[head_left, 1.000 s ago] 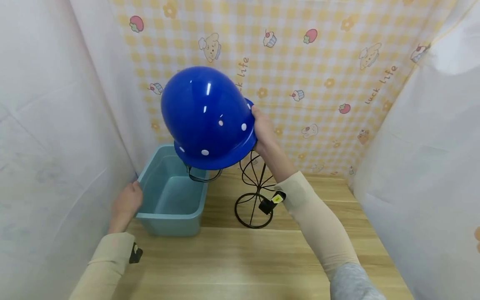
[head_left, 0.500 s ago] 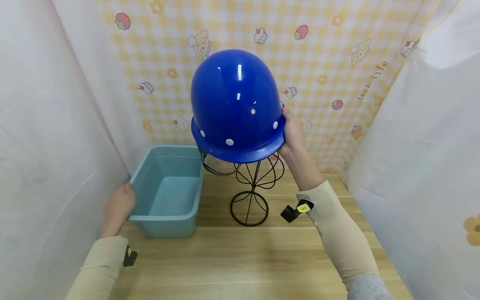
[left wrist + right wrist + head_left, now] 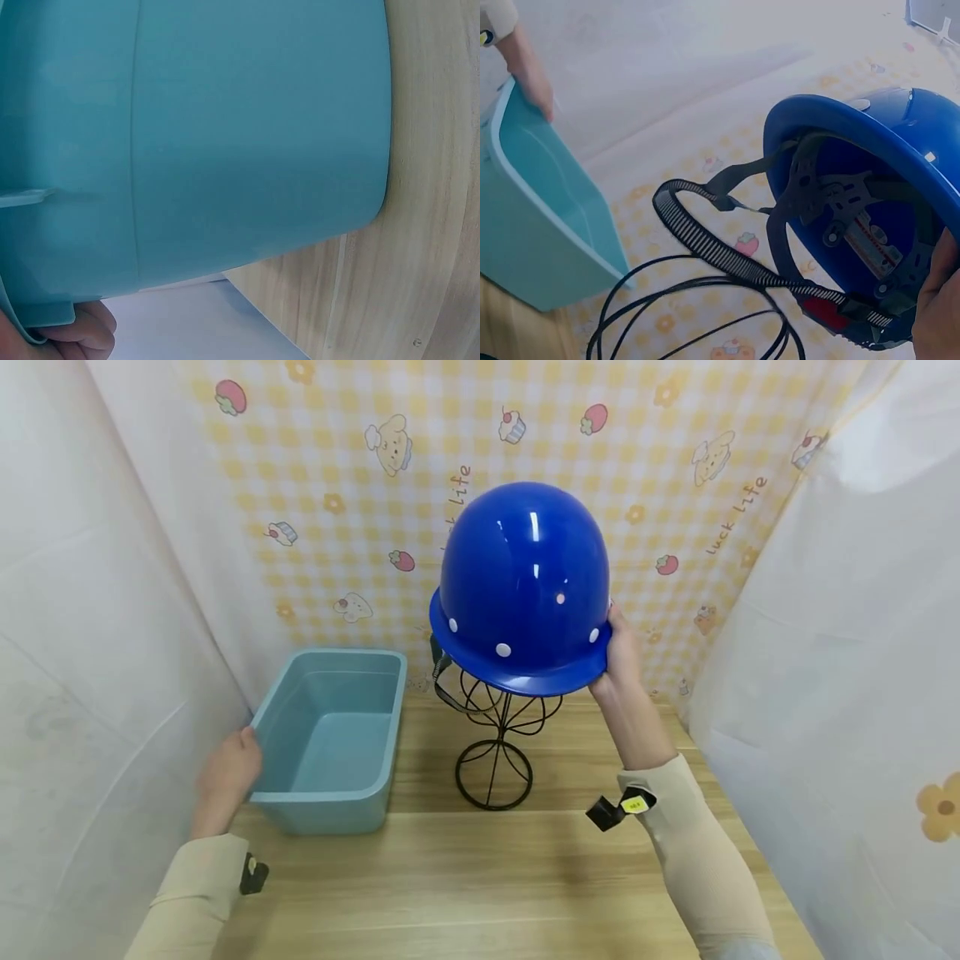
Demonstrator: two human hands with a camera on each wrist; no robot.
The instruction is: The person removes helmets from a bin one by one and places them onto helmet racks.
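Observation:
My right hand [image 3: 621, 652] grips the right brim of a blue hard hat [image 3: 525, 577], thumb on the outside. The hat is held dome up over a black wire stand [image 3: 495, 768], overlapping its top in the head view. In the right wrist view the hat's inner harness shows, and a striped chin strap [image 3: 712, 247] hangs from it near the stand's wire loops [image 3: 690, 289]. At the left my left hand [image 3: 228, 770] holds the rim of a teal plastic bin [image 3: 322, 814], with its fingers curled under the lip in the left wrist view [image 3: 86, 330].
The bin and the stand are on a wooden table [image 3: 450, 885]. Behind them hangs a yellow checked cloth [image 3: 360, 560] with cartoon prints. White curtains [image 3: 90, 652] close in the left and right sides.
My right hand has carried the hard hat rightward from above the bin's side to over the wire stand, then slightly down. My left hand has stayed on the bin's rim.

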